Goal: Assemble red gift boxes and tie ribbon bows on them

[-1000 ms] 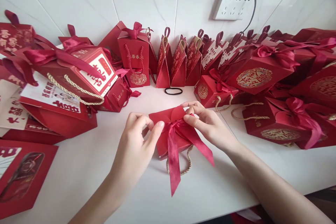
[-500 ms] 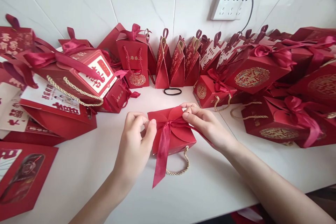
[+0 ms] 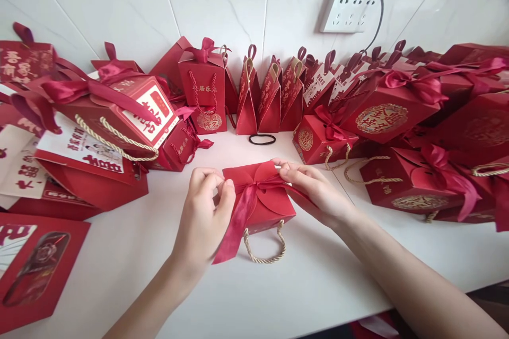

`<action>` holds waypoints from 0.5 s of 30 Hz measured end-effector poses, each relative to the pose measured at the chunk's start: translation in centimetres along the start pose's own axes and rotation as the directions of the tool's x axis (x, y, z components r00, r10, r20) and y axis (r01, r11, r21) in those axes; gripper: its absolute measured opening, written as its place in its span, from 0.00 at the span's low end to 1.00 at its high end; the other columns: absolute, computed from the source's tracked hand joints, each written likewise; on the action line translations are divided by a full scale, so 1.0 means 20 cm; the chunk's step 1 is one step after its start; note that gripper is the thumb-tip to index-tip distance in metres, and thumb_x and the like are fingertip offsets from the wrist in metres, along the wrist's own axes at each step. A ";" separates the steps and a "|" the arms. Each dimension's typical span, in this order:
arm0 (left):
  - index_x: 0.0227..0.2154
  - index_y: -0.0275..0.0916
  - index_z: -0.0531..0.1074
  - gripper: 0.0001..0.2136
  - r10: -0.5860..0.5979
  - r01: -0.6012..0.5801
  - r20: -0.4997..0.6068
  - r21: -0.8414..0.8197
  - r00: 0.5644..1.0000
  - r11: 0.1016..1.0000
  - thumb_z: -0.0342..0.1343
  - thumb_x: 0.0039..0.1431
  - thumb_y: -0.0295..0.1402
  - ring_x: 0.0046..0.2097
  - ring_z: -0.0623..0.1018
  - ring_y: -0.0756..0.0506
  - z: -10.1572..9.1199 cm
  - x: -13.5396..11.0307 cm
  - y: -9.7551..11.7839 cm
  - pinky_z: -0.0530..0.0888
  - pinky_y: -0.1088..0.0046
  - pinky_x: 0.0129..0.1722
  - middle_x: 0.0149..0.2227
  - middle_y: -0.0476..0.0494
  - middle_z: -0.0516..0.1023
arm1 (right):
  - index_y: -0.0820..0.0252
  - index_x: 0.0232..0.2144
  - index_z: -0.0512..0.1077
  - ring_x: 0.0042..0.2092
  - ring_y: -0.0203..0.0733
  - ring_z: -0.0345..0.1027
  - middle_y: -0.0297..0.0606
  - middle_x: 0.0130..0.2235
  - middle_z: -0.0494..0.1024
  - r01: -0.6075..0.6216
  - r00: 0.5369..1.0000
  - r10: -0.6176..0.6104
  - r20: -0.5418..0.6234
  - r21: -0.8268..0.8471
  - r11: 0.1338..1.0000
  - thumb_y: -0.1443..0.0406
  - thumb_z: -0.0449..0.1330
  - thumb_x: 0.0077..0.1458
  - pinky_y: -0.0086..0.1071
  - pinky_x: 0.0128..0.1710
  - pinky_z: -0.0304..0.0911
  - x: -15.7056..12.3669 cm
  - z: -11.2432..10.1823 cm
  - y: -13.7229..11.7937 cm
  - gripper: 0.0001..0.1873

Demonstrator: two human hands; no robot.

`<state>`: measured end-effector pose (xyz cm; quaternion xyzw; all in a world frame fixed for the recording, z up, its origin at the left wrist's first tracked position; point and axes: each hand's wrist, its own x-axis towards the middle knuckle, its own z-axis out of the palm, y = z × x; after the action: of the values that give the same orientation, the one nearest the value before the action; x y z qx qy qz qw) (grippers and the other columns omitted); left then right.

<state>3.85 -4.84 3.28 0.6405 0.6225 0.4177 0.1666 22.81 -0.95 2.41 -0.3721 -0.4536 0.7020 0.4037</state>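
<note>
A small red gift box [image 3: 270, 209] with petal-like top flaps stands on the white table between my hands. A dark red ribbon [image 3: 241, 217] is knotted at the middle of its top, one tail slanting down the front left. My left hand [image 3: 209, 206] pinches part of the ribbon at the box's left edge, thumb against the curled fingers. At the top right corner, my right hand [image 3: 308, 185] grips the ribbon on that side between thumb and fingers. A twisted gold cord handle [image 3: 265, 260] hangs in front of the box onto the table.
Finished-looking red boxes with bows [image 3: 382, 111] are piled at the right. More red boxes [image 3: 135, 111] crowd the left, and a windowed red box [image 3: 40, 270] lies nearer. A black hair tie [image 3: 262, 139] lies behind the box. A socket panel [image 3: 350, 9] is on the tiled wall.
The ribbon's front tail has swung left toward my left wrist, uncovering more of the cord handle. The ribbon looks pulled more taut across the top; both hands keep their pinch.
</note>
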 end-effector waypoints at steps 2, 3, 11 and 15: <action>0.20 0.41 0.59 0.11 0.003 -0.003 0.001 -0.007 1.000 1.000 0.47 0.58 0.34 0.31 0.70 0.50 0.00 0.00 0.00 0.70 0.77 0.26 0.31 0.47 0.64 | 0.62 0.21 0.67 0.56 0.46 0.58 0.41 0.49 0.67 -0.004 1.000 0.004 -0.001 -0.006 1.000 0.57 0.62 0.50 0.35 0.52 0.58 0.00 0.00 0.00 0.16; 0.20 0.41 0.59 0.12 0.006 -0.006 0.005 -0.013 1.000 1.000 0.47 0.57 0.34 0.31 0.69 0.50 0.00 0.01 0.00 0.70 0.77 0.25 0.31 0.47 0.64 | 0.62 0.21 0.66 0.54 0.45 0.60 0.41 0.50 0.67 0.004 1.000 -0.004 -0.009 -0.034 0.999 0.56 0.62 0.50 0.35 0.51 0.58 0.00 0.00 0.00 0.16; 0.33 0.41 0.64 0.01 0.173 -0.178 -0.061 -0.096 0.983 0.979 0.50 0.58 0.29 0.42 0.71 0.48 0.01 0.00 -0.03 0.74 0.70 0.43 0.36 0.48 0.66 | 0.61 0.26 0.66 0.49 0.45 0.65 0.43 0.52 0.67 0.096 0.995 -0.095 0.020 -0.347 0.933 0.46 0.61 0.48 0.38 0.49 0.60 -0.02 -0.03 -0.05 0.23; 0.40 0.43 0.70 0.11 0.300 -0.298 0.024 -0.063 0.954 0.952 0.46 0.60 0.24 0.48 0.71 0.48 0.00 -0.01 -0.02 0.72 0.72 0.45 0.43 0.46 0.68 | 0.60 0.30 0.69 0.43 0.41 0.67 0.39 0.44 0.71 0.084 0.992 -0.043 0.115 -0.383 0.920 0.49 0.62 0.49 0.34 0.44 0.62 -0.02 -0.04 -0.08 0.20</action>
<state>3.54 -5.01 2.90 0.7290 0.5031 0.4454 0.1303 24.06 -0.61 3.68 -0.3926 -0.6157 0.6033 0.3207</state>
